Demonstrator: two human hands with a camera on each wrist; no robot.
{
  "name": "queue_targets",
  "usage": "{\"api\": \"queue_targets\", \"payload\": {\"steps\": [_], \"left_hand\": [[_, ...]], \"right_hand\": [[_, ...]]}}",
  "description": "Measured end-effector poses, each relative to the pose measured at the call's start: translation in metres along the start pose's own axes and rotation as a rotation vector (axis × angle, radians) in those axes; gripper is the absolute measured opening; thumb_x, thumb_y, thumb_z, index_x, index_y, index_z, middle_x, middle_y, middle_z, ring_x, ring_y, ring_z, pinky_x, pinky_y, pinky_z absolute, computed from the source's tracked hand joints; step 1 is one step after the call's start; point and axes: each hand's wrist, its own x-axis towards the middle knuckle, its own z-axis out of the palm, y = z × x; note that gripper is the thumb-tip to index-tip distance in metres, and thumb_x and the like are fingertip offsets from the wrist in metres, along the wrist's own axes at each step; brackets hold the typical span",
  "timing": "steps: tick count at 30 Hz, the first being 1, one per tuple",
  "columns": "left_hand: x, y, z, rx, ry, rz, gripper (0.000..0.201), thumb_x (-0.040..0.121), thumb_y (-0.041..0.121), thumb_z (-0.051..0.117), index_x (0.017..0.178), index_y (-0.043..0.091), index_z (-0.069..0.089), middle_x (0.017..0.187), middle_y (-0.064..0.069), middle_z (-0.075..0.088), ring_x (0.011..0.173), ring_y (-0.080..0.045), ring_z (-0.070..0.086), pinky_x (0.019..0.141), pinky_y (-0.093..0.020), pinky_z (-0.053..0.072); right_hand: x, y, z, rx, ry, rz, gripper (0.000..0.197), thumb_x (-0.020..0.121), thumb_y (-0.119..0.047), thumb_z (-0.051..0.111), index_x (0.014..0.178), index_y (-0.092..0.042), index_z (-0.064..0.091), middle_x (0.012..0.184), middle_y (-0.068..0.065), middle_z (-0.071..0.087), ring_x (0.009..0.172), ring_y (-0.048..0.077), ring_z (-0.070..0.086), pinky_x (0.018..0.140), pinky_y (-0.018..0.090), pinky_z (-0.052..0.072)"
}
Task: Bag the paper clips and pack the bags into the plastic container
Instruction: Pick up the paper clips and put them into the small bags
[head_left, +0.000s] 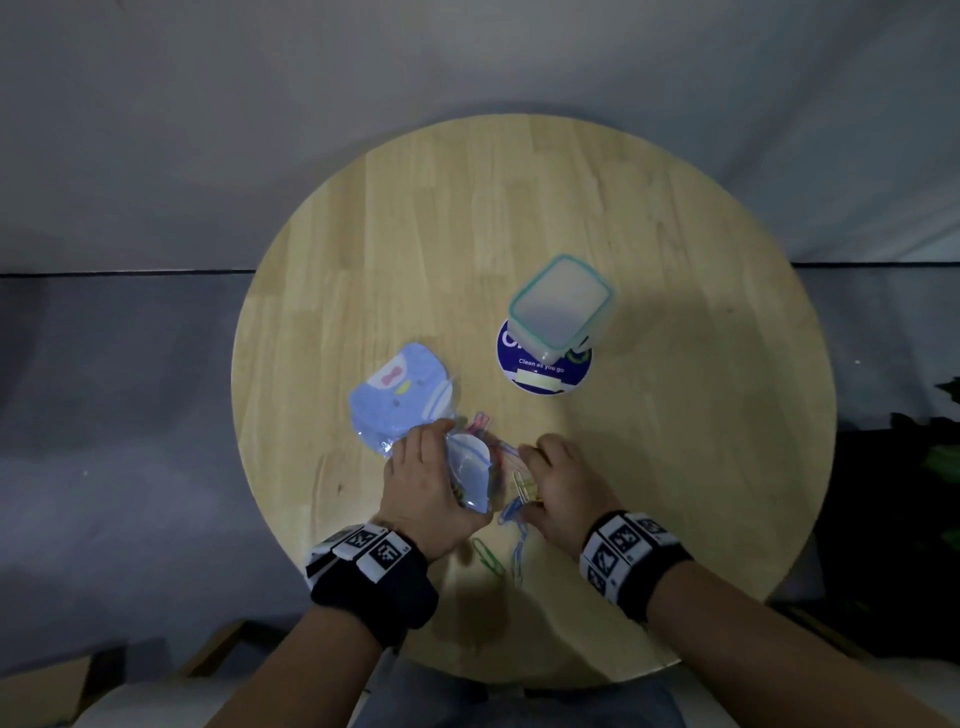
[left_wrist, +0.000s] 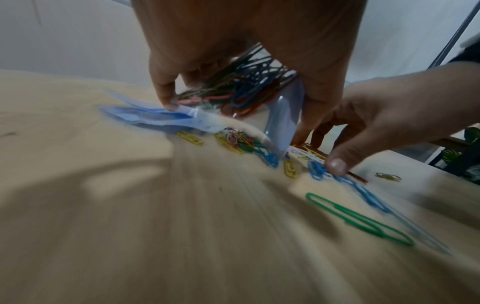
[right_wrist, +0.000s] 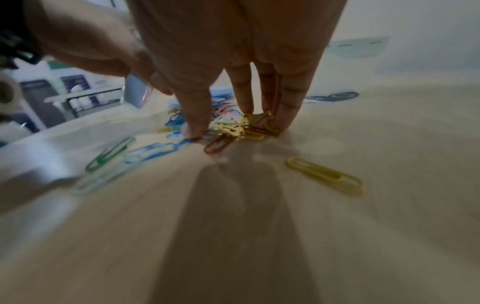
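Note:
My left hand (head_left: 441, 467) grips a small clear bag (head_left: 470, 475) near the table's front and holds its mouth apart; in the left wrist view coloured paper clips (left_wrist: 246, 88) lie inside the bag (left_wrist: 284, 117). Just to the right, my right hand (head_left: 540, 480) stands fingertips down on a loose pile of clips (right_wrist: 233, 129), pinching a bunch between thumb and fingers. More clips (head_left: 511, 556) lie scattered before the hands, among them a green one (left_wrist: 358, 222) and a yellow one (right_wrist: 324, 175). The plastic container (head_left: 561, 306), teal-rimmed lid on, stands farther back to the right.
A stack of blue printed bags (head_left: 397, 397) lies left of the clips, touching my left hand. A round blue sticker (head_left: 545, 371) sits under the container's near corner. The round wooden table (head_left: 519, 208) ends close to my wrists.

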Motion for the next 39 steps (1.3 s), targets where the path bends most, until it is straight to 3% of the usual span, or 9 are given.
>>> {"api": "queue_targets", "payload": {"steps": [3,6,11,16,19,22,28,33,39], "left_hand": [[-0.005,0.005,0.003,0.006,0.003,0.004,0.066,0.066,0.047,0.054,0.121,0.011,0.047,0.103,-0.005,0.053,0.093,-0.029,0.052,0.077,-0.037,0.046],[-0.008,0.008,0.006,0.001,0.000,-0.005,0.057,0.072,0.047,0.050,0.117,0.013,0.049,0.098,-0.003,0.052,0.090,-0.028,0.050,0.076,-0.037,0.046],[-0.011,0.014,0.012,0.000,0.018,0.006,0.053,0.073,0.047,0.051,0.111,0.010,0.051,0.096,-0.005,0.052,0.087,-0.028,0.051,0.073,-0.036,0.045],[-0.008,0.019,0.018,0.046,-0.003,0.011,0.053,0.069,0.043,0.058,0.110,0.009,0.049,0.096,-0.007,0.053,0.086,-0.031,0.052,0.074,-0.039,0.046],[-0.005,0.026,0.021,0.105,-0.027,-0.009,0.060,0.070,0.050,0.048,0.115,0.011,0.050,0.099,-0.006,0.055,0.089,-0.030,0.053,0.076,-0.037,0.045],[0.000,0.034,0.022,0.146,-0.034,0.055,0.072,0.065,0.055,0.048,0.121,0.010,0.050,0.105,-0.006,0.059,0.094,-0.029,0.054,0.079,-0.037,0.045],[0.007,0.054,0.026,0.178,-0.004,0.156,0.071,0.061,0.057,0.055,0.112,0.008,0.054,0.101,-0.007,0.060,0.093,-0.029,0.054,0.078,-0.038,0.045],[0.006,0.059,0.032,0.092,0.035,0.156,0.065,0.059,0.049,0.063,0.107,0.007,0.052,0.099,-0.009,0.058,0.092,-0.030,0.051,0.082,-0.039,0.043],[0.009,0.051,0.034,-0.063,0.055,0.072,0.074,0.052,0.045,0.077,0.111,0.009,0.050,0.100,-0.006,0.053,0.089,-0.027,0.051,0.077,-0.035,0.043]], "right_hand": [[0.003,-0.005,0.004,0.081,0.092,0.080,0.041,0.082,-0.010,0.060,0.121,-0.008,0.050,0.125,0.012,0.045,0.119,0.030,0.041,0.100,0.038,0.041],[0.008,-0.005,0.004,0.088,0.108,0.120,0.034,0.077,0.004,0.056,0.110,-0.005,0.056,0.116,0.015,0.051,0.113,0.032,0.047,0.095,0.037,0.043],[0.015,-0.002,-0.007,0.199,0.164,0.227,0.021,0.079,0.004,0.055,0.096,-0.005,0.061,0.104,0.014,0.060,0.099,0.031,0.056,0.083,0.033,0.046],[0.007,0.007,-0.023,0.539,0.270,0.396,0.013,0.073,-0.003,0.069,0.085,-0.008,0.068,0.088,0.007,0.068,0.083,0.023,0.062,0.072,0.023,0.044],[-0.002,-0.001,-0.046,0.701,0.351,0.413,0.015,0.068,-0.005,0.076,0.081,-0.009,0.071,0.070,-0.003,0.062,0.068,0.013,0.058,0.069,0.023,0.047],[-0.006,-0.012,-0.065,0.683,0.262,0.337,0.015,0.064,-0.003,0.077,0.078,-0.008,0.072,0.059,-0.011,0.055,0.058,0.011,0.051,0.060,0.019,0.040],[-0.002,-0.018,-0.074,0.431,0.098,0.242,0.013,0.070,-0.001,0.068,0.079,-0.006,0.076,0.085,0.013,0.074,0.082,0.027,0.067,0.076,0.028,0.053],[-0.005,-0.021,-0.080,0.511,0.175,0.201,0.019,0.079,-0.007,0.061,0.093,-0.008,0.074,0.094,0.011,0.074,0.089,0.024,0.065,0.075,0.022,0.044],[-0.022,-0.027,-0.072,0.658,0.245,0.135,0.030,0.082,0.007,0.046,0.103,-0.008,0.063,0.104,0.007,0.069,0.097,0.018,0.063,0.084,0.021,0.047]]}}
